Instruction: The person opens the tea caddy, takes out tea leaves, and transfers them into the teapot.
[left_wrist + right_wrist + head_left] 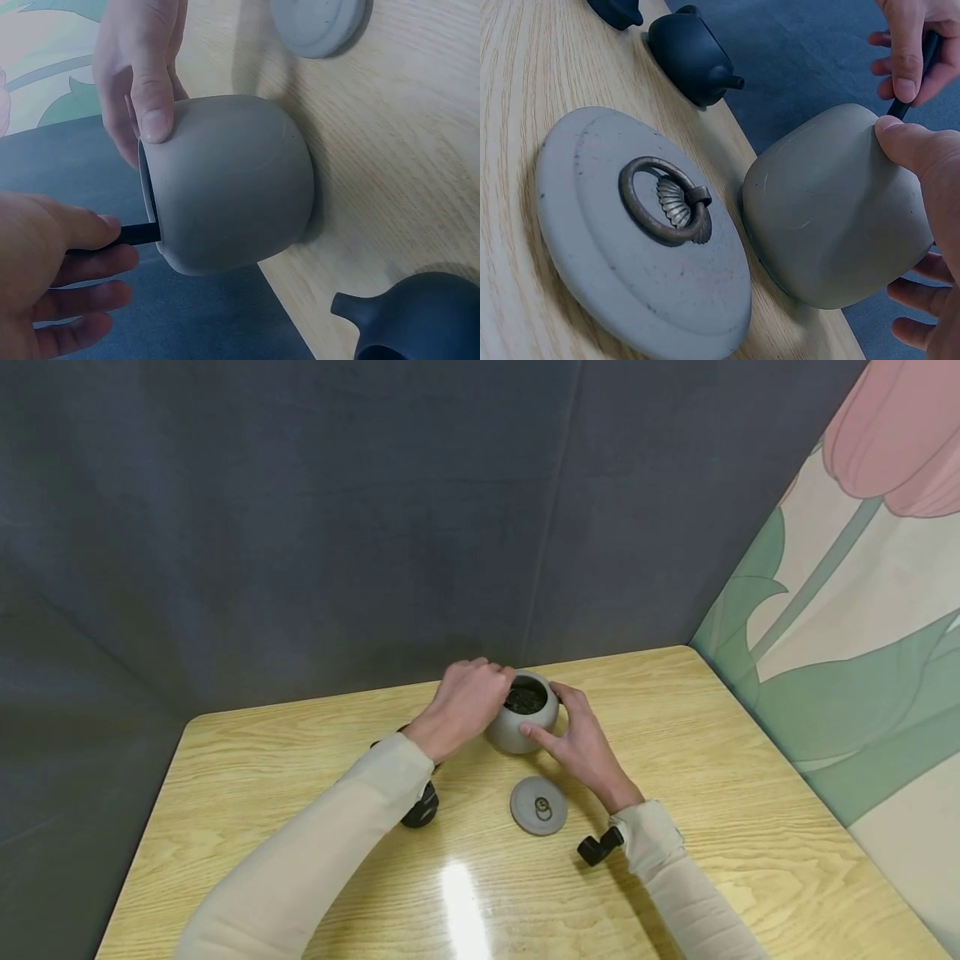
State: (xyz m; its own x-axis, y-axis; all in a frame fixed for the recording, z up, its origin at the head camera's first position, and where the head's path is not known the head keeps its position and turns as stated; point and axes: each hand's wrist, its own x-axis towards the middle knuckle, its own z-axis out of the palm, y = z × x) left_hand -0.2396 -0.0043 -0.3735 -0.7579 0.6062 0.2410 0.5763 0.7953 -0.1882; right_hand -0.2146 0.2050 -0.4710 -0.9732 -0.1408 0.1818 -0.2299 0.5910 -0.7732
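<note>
On the table point(720, 760): grey jar point(516, 732) is set near round lid point(528, 817).
Left hand point(467, 700): black stick point(139, 234) is pinched, its end inside the jar.
Right hand point(583, 742): jar is clamped between thumb and fingers.

A pale wood-grain table point(697, 752) carries a grey jar point(512, 737), a ringed lid point(527, 817), a black teapot point(688, 60) and another black piece point(616, 10).

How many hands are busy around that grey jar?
2. The left hand pinches a black stick at the mouth of the grey jar; the right hand holds the jar's side. Both show, so neither is hidden.
</note>
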